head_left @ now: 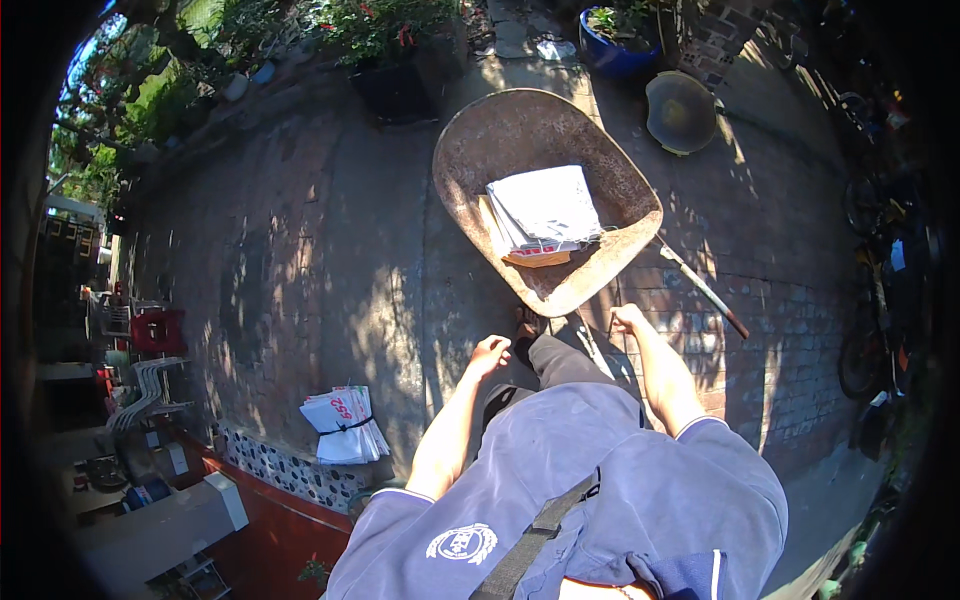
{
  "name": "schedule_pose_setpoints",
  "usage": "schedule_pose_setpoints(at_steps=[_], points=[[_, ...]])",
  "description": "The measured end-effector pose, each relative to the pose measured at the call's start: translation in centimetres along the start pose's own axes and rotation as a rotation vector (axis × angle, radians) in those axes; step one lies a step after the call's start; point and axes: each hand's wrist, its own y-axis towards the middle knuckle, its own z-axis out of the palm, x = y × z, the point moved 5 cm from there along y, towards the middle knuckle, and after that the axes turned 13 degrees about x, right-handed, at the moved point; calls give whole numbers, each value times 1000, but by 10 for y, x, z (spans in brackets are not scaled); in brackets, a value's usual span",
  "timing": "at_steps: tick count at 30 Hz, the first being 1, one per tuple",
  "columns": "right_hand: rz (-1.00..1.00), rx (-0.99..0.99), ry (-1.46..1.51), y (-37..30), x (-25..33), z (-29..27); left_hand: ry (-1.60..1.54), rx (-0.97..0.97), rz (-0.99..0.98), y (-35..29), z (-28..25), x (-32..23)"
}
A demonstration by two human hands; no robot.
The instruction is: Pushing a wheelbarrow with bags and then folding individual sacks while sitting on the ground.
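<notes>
A rusty wheelbarrow (490, 150) stands in front of me, tilted to the right. In its tray lies a stack of folded white sacks (545, 205), with a tan sheet (540, 260) showing beneath it. My left hand (489, 356) hangs just short of the tray's near edge, empty, its fingers loosely bent and apart. Nearer the wheelbarrow is my right hand (628, 319), closed, apart from the tray rim; whatever its fingers may hold is hidden. The right-hand handle (705, 287) of the wheelbarrow slants out beyond that hand.
Another tied bundle of white sacks (345, 425) lies on the ground at my left, by a pebbled strip (285, 467). A round shallow basin (681, 112) and a blue planter (618, 52) stand far right. Bicycles (868, 350) line the right edge; a red stool (159, 331) stands left.
</notes>
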Motion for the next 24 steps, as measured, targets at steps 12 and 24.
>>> schedule_pose_setpoints(at_steps=[12, 24], points=[[-73, -9, 758, 72, 183, 122, 701, -108, 169, 230, -142, -218], [306, -52, 1469, 193, 240, 197, 1200, 557, -219, 488, -191, -154]])
